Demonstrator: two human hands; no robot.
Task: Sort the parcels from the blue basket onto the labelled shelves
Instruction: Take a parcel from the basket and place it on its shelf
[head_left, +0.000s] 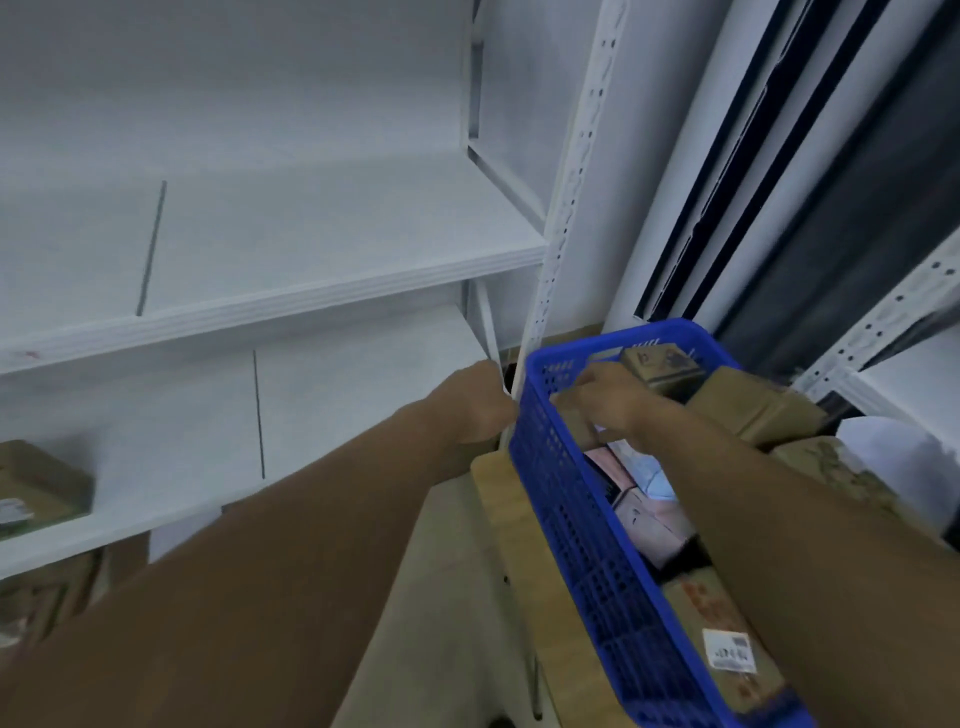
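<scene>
Both forearms fill the bottom of the view, cut off by the lower edge. My left hand (483, 405) reaches to the foot of the white upright post (566, 208), just beside the basket's far corner. Its fingers are hidden behind the post, so I cannot tell whether they are spread or curled.

My right hand (608, 405) is down inside the blue basket (550, 467), fingers above and thumb below, gripping a small brown parcel (574, 423) against the left wall (motion blur softens the edges).

Beyond it, at the far end, a brown box (662, 366) sits tilted with dark print I cannot read. Under my wrist lie pale pink and white parcels (649, 525), and at the near end a brown carton (722, 639) shows a white label too blurred to make out. My right arm covers part of the load.

The basket rests on a wooden surface (498, 499), with more brown boxes (758, 410) just beside its right rim.

To the left the upper shelf (311, 244) is a bare white board. The lower shelf (337, 395) has open room too, with one brown parcel (36, 488) at the far left, cut by the frame edge.
</scene>
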